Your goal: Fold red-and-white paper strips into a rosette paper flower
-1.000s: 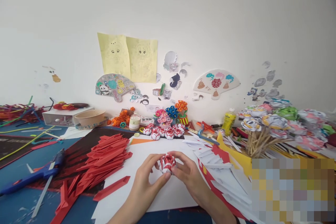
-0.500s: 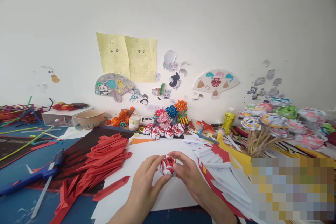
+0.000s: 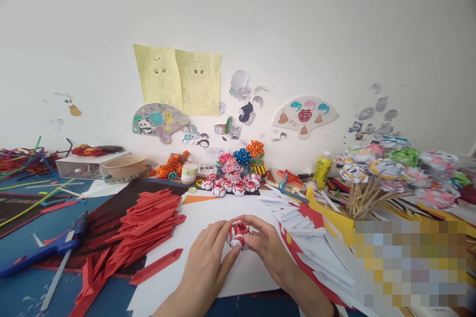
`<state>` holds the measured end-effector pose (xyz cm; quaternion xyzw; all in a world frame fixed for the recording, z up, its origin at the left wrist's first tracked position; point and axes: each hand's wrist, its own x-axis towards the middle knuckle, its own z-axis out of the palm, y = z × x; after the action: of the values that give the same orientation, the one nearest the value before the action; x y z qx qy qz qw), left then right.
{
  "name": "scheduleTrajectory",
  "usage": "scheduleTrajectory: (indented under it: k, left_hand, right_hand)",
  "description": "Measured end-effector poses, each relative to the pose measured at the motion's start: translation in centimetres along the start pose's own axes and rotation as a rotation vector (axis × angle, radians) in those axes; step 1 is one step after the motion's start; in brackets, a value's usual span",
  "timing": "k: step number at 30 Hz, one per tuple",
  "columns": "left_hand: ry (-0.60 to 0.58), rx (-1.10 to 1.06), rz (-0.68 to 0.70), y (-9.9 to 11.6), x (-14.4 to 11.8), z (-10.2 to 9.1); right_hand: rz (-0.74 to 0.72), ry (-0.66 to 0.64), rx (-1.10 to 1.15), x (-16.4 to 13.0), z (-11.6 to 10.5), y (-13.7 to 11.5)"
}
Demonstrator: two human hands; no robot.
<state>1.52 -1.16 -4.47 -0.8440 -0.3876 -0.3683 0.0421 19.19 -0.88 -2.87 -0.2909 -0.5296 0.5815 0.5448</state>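
Observation:
A small red and white folded paper flower [image 3: 238, 233] is held between both my hands over a white sheet [image 3: 208, 218] on the table. My left hand [image 3: 206, 263] grips its left side with thumb and fingers. My right hand [image 3: 267, 247] wraps its right side and top. To the left lies a heap of folded red paper strips [image 3: 148, 223], with one single red strip [image 3: 156, 266] near my left wrist. A pile of folded white paper pieces [image 3: 316, 242] lies to the right.
A row of finished red and white flowers [image 3: 230, 186] stands behind the sheet, with small coloured flower pots [image 3: 243, 158]. A blue glue gun [image 3: 48, 245] lies at the left. Paper flowers on sticks [image 3: 386, 173] and a yellow glue bottle [image 3: 322, 169] are at the right. A bowl [image 3: 124, 166] sits back left.
Both hands stay on the paper flower, with the fingers shifting slightly around it. The view has tilted a little; nothing else has moved.

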Motion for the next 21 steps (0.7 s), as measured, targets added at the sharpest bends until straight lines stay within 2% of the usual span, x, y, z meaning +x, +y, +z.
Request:
scheduleTrajectory:
  k: [5,10,15,21]
  left_hand:
    - [0.006,-0.082,-0.024,0.2,0.2,-0.2]
    - [0.013,-0.213,-0.105,0.2,0.3,-0.6]
    - [0.061,-0.229,-0.109,0.0,0.1,-0.5]
    - [0.115,-0.254,-0.111,0.3,0.2,-0.5]
  right_hand:
    - [-0.017,0.014,-0.046,0.1,-0.1,-0.1]
    - [-0.011,0.0,-0.095,-0.1,-0.1,-0.5]
    - [-0.049,-0.062,-0.142,-0.2,-0.1,-0.8]
    - [-0.065,-0.04,-0.175,-0.4,0.4,-1.4]
